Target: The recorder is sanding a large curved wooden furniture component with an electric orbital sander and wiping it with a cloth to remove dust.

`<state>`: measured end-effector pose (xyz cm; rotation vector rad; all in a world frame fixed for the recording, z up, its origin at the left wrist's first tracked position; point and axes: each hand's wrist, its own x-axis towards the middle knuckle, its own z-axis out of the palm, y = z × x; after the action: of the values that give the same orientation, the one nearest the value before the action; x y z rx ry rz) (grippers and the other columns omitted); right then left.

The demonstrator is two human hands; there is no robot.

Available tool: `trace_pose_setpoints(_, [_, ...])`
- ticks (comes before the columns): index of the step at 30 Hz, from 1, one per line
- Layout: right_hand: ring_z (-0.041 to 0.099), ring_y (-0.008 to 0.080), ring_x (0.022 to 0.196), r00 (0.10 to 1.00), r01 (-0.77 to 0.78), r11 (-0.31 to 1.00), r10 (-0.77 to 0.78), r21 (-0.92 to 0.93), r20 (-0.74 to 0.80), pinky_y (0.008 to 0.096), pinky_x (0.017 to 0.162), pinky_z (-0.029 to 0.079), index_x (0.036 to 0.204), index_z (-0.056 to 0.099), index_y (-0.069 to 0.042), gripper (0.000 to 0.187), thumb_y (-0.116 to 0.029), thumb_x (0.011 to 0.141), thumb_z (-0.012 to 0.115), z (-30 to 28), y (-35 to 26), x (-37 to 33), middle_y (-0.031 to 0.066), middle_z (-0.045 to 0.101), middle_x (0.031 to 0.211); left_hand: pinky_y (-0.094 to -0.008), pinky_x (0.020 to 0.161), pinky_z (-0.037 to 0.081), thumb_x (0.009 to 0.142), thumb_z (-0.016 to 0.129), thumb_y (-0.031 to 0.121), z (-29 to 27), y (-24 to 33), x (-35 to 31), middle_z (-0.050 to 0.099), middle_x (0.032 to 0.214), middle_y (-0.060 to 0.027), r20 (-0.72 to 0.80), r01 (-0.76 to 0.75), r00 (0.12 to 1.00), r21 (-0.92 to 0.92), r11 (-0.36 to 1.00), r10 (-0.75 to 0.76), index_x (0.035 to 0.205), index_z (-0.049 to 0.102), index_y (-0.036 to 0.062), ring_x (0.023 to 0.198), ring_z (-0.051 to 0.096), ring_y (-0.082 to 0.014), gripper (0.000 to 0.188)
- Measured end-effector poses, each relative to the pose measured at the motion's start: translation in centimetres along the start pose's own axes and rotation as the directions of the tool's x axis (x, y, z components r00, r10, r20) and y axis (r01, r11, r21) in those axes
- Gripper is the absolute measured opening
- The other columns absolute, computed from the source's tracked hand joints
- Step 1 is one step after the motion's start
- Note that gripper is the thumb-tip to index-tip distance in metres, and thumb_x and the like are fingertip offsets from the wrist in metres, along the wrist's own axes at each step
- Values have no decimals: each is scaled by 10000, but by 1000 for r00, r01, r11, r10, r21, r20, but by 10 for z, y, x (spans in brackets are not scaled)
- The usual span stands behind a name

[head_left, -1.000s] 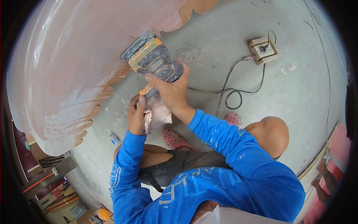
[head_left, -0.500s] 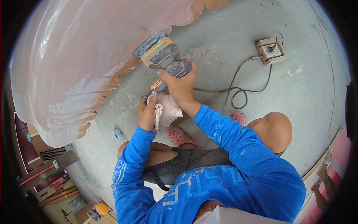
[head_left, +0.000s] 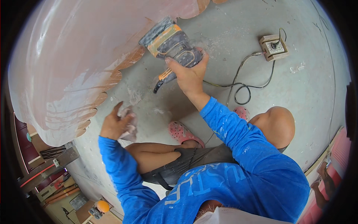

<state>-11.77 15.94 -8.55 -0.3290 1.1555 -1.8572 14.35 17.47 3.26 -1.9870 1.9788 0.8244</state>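
Observation:
My right hand (head_left: 190, 72) is wrapped round the body of an orange and dark grey power sander (head_left: 175, 44), dusty all over. Its pad points up and left, overlapping the edge of a large curved panel (head_left: 71, 67) in this view; whether they touch I cannot tell. The sander's dark tail end points down toward the floor. Left of it and apart from it, my left hand (head_left: 116, 124) has a crumpled pale pink cloth (head_left: 129, 127) at its fingers, which are partly spread and slightly blurred. The panel has a smeared pinkish-white coat and a brown scalloped edge.
A power outlet in a wooden box (head_left: 275, 47) stands on the grey floor (head_left: 305, 97), with a looped black cable (head_left: 242, 87) running from it. Pink clogs (head_left: 182, 132) are on my feet. Tools and wood pieces (head_left: 63, 194) lie at lower left, near an orange round object (head_left: 102, 206).
My left hand has moved away from the sander's tail end, down and left, with the pale cloth. My right hand and the sander have shifted slightly up and right.

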Motion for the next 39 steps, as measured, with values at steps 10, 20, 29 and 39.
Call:
trace_pose_setpoints(10, [605,208,1022,995,-71,988,79,138,-54,329,804,559,1313,252,35,845,-66,721,847,2,9,1,194,518,1168,-382,999,492,755,781,447,-5,-107,65,596,1329,-284,-5,257,966,113,960,-258,1428,505,-5,1198,619,-361,856])
trace_pose_setpoints(20, [581,220,1049,991,-67,995,75,73,-110,328,863,525,1325,262,16,868,-68,701,859,8,28,-12,182,498,1191,-373,956,521,791,769,474,4,-79,75,604,1321,-270,173,194,968,-59,979,-181,1459,470,14,1134,655,-320,864])
trace_pose_setpoints(29, [595,215,1012,956,211,971,-229,-112,-185,320,845,527,1320,297,5,887,-78,652,874,-17,-13,35,169,530,1147,-384,978,504,816,744,461,6,-56,61,647,1245,-272,192,89,976,80,993,-103,1441,497,37,1135,654,-344,794])
trace_pose_setpoints(39, [628,221,940,858,439,868,-481,-233,-177,333,817,536,1306,331,7,832,-70,656,844,-25,-42,54,172,563,1100,-384,967,508,827,740,448,3,-52,62,656,1219,-281,207,58,977,-54,997,-46,1451,481,32,1121,657,-355,794])
